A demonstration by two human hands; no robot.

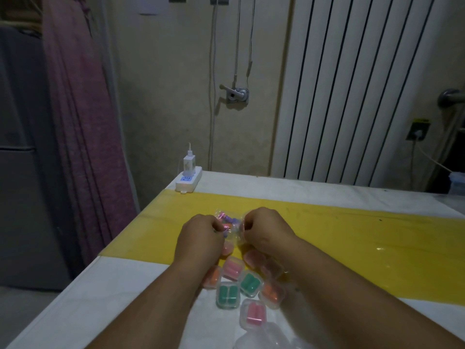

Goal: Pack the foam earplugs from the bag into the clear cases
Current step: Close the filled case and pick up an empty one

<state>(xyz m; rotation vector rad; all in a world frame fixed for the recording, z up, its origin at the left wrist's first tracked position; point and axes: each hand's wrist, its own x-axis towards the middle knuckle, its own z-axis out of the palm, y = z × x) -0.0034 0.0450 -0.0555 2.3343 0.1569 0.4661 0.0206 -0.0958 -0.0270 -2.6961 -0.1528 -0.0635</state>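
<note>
Head view: left hand [201, 239] and right hand [266, 230] are each pinching the bag [237, 231] of earplugs [230, 219] at 12 o'clock of the filled cases [227, 295]; opening it gently (no jerking) is looking wise

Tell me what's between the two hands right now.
In the head view, the clear bag of foam earplugs spans the gap, gripped by the left hand and right hand.

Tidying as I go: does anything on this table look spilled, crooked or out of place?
No spill around the bag. The filled cases lie jumbled at mixed angles on the table, and the power strip sits right at its far-left corner.
</note>
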